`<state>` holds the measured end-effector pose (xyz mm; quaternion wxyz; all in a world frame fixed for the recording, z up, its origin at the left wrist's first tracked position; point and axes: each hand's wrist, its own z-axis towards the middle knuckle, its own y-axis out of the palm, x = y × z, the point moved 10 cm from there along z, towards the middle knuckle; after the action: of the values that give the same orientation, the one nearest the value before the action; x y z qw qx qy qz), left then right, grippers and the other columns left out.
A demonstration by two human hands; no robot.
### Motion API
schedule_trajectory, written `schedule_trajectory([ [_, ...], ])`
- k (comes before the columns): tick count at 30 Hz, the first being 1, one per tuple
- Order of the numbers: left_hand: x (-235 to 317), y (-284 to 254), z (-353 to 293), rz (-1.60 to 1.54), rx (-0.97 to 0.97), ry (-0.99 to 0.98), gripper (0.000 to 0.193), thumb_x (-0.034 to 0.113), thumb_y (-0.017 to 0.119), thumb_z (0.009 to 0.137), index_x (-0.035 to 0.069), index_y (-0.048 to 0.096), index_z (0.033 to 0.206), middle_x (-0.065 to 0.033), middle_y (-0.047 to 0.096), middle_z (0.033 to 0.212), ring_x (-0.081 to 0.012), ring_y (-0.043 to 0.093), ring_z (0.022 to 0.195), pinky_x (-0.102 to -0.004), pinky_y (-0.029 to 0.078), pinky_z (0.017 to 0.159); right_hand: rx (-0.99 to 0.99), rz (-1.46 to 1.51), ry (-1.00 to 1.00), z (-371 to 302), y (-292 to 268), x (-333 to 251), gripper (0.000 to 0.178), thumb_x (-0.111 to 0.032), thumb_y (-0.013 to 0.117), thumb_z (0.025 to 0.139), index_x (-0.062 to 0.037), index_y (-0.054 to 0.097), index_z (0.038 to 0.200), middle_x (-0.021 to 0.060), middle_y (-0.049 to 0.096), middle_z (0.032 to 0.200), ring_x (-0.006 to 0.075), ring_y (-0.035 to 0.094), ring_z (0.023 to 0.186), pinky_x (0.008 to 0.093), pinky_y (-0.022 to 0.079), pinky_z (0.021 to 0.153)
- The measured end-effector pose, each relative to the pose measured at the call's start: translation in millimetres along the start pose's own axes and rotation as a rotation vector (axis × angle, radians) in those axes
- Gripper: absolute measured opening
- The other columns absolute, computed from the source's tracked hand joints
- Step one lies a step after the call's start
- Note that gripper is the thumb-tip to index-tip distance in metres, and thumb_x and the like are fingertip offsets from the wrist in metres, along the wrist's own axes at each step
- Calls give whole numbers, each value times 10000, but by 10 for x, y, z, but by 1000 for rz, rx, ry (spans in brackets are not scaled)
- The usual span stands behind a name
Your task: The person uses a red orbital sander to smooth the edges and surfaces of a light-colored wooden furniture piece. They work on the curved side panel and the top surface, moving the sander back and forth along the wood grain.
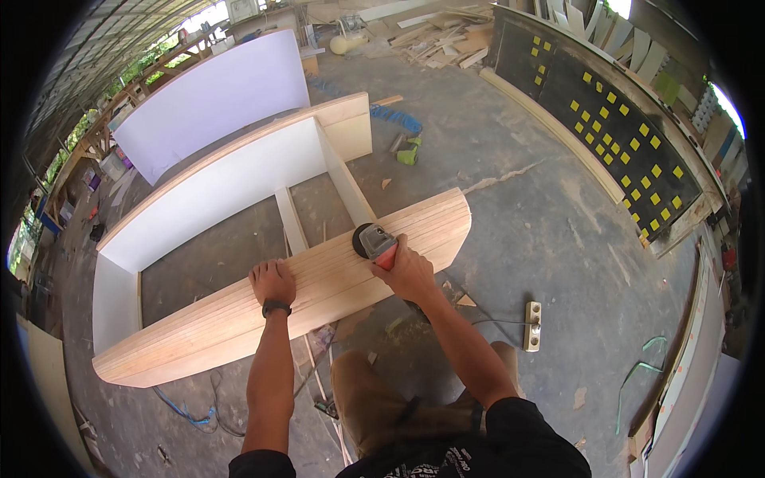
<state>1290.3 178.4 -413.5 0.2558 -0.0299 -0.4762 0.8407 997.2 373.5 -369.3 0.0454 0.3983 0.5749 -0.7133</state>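
A long wooden frame lies across the floor before me, its near side a broad pale wooden panel (199,327) with fine lines along its top. My right hand (406,271) is wrapped round the red body of an angle grinder (376,244). The grinder's dark round disc (360,239) is at the panel's upper surface, right of its middle; whether it spins I cannot tell. My left hand (273,282), with a dark band at the wrist, rests on the same panel to the left of the grinder. Its fingers lie over the top edge, holding no tool.
A white power strip (533,327) with a plugged-in cord lies right of my knees. Beyond the frame stand a white curved panel (215,95), a green tool (407,151) and a blue hose (398,119). A black board with yellow squares (606,119) leans at the right; scrap wood (446,44) is piled behind.
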Motion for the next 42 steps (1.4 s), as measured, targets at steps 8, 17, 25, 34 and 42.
schedule_trajectory([
  [8,16,5,-2,24,53,-12,351,273,502,1047,24,729,947,-183,712,978,-387,623,1016,-525,424,1030,222,38,171,229,-632,1229,850,-574,790,853,47,445,1319,311,735,1046,501,705,1037,556,552,874],
  [17,-10,34,-19,-19,39,-37,344,280,511,1038,35,729,933,-179,722,976,-374,624,1011,-516,419,1039,379,49,322,727,-1325,2010,937,-641,795,805,85,464,1297,390,689,1168,545,655,1158,526,527,957],
  [25,9,42,-23,27,-4,-32,347,284,512,1037,36,736,945,-176,727,992,-373,625,1019,-512,415,1045,208,-2,190,376,-699,1079,1063,-653,767,840,143,400,1439,317,735,1101,492,701,1086,518,554,899],
  [34,-23,71,-8,22,-77,-11,343,277,490,1059,55,745,1003,-164,742,1074,-365,640,1094,-505,416,1054,-89,-22,-20,160,109,-359,699,-522,786,854,5,510,1222,254,741,998,459,725,996,542,564,870],
  [42,-39,26,-12,62,37,-1,329,257,504,1050,40,740,974,-183,724,997,-384,627,1022,-519,421,1036,83,-65,141,563,-608,804,778,-545,806,821,33,528,1261,253,749,1107,429,717,1089,505,550,958],
])
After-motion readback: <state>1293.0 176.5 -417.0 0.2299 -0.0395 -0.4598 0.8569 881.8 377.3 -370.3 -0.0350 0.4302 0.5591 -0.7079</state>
